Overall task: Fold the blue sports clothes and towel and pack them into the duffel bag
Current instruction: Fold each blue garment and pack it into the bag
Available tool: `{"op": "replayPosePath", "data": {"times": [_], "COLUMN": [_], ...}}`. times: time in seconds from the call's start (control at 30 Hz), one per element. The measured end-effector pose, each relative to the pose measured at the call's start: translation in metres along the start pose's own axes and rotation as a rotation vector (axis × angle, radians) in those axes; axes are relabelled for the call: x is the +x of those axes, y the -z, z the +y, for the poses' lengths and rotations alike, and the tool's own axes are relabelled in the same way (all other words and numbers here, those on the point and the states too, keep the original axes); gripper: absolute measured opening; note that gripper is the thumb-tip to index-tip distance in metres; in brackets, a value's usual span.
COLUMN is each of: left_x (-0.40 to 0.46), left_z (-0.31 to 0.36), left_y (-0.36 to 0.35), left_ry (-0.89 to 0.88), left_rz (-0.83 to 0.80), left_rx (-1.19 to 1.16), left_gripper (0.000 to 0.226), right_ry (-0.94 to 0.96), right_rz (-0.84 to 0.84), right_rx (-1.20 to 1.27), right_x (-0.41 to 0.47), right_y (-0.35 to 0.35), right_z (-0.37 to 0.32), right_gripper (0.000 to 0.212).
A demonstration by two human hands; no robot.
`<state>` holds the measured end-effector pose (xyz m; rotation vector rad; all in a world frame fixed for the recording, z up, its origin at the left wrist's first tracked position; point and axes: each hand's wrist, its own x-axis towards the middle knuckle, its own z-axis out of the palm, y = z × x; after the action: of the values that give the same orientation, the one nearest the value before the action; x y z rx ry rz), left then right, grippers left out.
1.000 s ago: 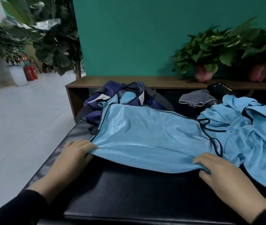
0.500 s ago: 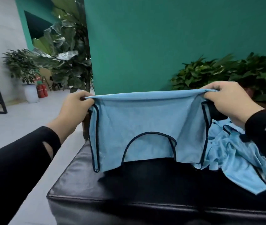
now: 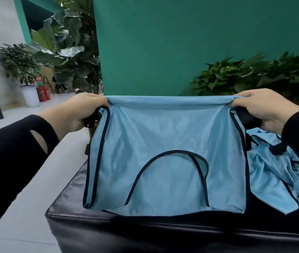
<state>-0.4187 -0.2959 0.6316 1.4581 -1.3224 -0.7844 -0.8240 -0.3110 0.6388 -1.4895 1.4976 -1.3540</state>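
Note:
A light blue sports vest [image 3: 165, 148] with dark piping hangs upside down in front of me, its curved neckline low and its lower end touching the black padded bench [image 3: 145, 232]. My left hand [image 3: 83, 112] grips the vest's upper left corner. My right hand [image 3: 265, 106] grips the upper right corner, so the top edge is stretched taut between them. More light blue clothes [image 3: 280, 181] lie crumpled on the bench to the right. The hanging vest hides the duffel bag.
A green wall stands straight ahead. Potted plants [image 3: 254, 77] sit behind the vest at the right, and taller plants [image 3: 66, 53] stand at the left. Red fire extinguishers [image 3: 42, 93] and a black table leg are on the pale floor at the far left.
One second ago the vest lay flat on the bench under both hands; both hands have lifted it by its edge, and it now hangs stretched wider between them.

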Motion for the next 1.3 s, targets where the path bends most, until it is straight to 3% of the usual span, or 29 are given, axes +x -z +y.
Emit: {"op": "replayPosePath", "data": {"times": [0.1,0.2,0.37,0.43,0.5,0.6,0.67,0.77,0.9,1.03,1.13,1.3], "left_x": [0.039,0.085,0.119,0.095,0.056,0.009,-0.002,-0.014,-0.041,-0.054,-0.059,-0.056], "left_z": [-0.027,-0.063,-0.120,-0.131,-0.145,-0.176,-0.187,-0.185,-0.196,-0.215,-0.232,-0.226], "left_y": [-0.014,-0.033,-0.067,-0.083,-0.099,-0.113,-0.112,-0.095,-0.056,-0.023,-0.015,-0.011], "left_ry": [0.075,0.041,-0.183,-0.306,-0.321,-0.233,-0.227,-0.258,-0.510,-0.672,-0.688,-0.580], "left_rz": [-0.029,0.020,0.100,0.121,0.099,-0.009,-0.109,-0.135,-0.211,-0.300,-0.360,-0.346], "left_rx": [0.144,0.245,0.750,0.740,0.772,0.869,0.894,0.723,0.648,0.697,0.768,0.717], "left_gripper": [0.006,0.007,0.031,0.008,0.024,0.034,0.026,0.025,0.034,0.042,0.045,0.044], "right_ry": [-0.081,-0.103,0.119,0.228,0.262,0.210,0.220,0.262,0.390,0.450,0.392,0.435], "right_rz": [-0.011,-0.014,-0.147,-0.122,-0.092,-0.208,-0.281,-0.311,-0.374,-0.453,-0.526,-0.464], "right_rx": [-0.073,-0.214,-0.813,-0.769,-0.703,-0.806,-0.809,-0.673,-0.596,-0.672,-0.726,-0.805], "right_x": [0.042,0.086,0.108,0.085,0.049,-0.003,-0.019,-0.036,-0.060,-0.070,-0.077,-0.074], "right_y": [-0.021,-0.051,-0.106,-0.120,-0.128,-0.130,-0.125,-0.107,-0.068,-0.028,-0.015,-0.020], "right_z": [0.037,0.081,0.126,0.135,0.151,0.176,0.187,0.182,0.178,0.190,0.204,0.216], "right_gripper": [0.015,0.019,0.045,0.032,0.016,0.036,0.033,0.027,0.016,0.034,0.052,0.036]}}
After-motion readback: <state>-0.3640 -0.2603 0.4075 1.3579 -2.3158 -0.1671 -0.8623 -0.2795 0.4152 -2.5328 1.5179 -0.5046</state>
